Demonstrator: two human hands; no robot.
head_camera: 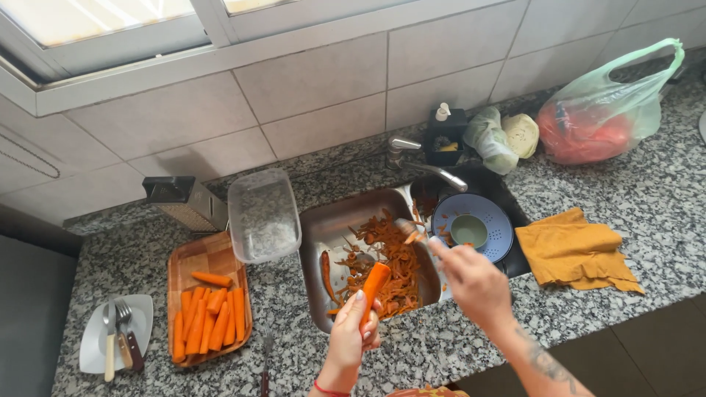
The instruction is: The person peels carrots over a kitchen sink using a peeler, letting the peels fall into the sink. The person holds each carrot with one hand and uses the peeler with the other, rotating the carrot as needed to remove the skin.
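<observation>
My left hand (351, 331) grips an orange carrot (375, 283) by its lower end and holds it tilted over a metal sink basin (318, 228). My right hand (474, 278) is closed on a peeler (410, 231) whose head points toward the carrot's far end. A heap of orange carrot peels (393, 261) lies in the basin under both hands. On the counter to the left, a wooden board (200, 259) carries several peeled carrots (209, 323).
A clear plastic container (262, 215) and a metal grater (185, 202) stand behind the board. A white plate with cutlery (118, 338) sits far left. A blue colander (471, 228), yellow cloth (577, 254), tap (426, 167), soap bottle (445, 136) and produce bags (599, 117) are at right.
</observation>
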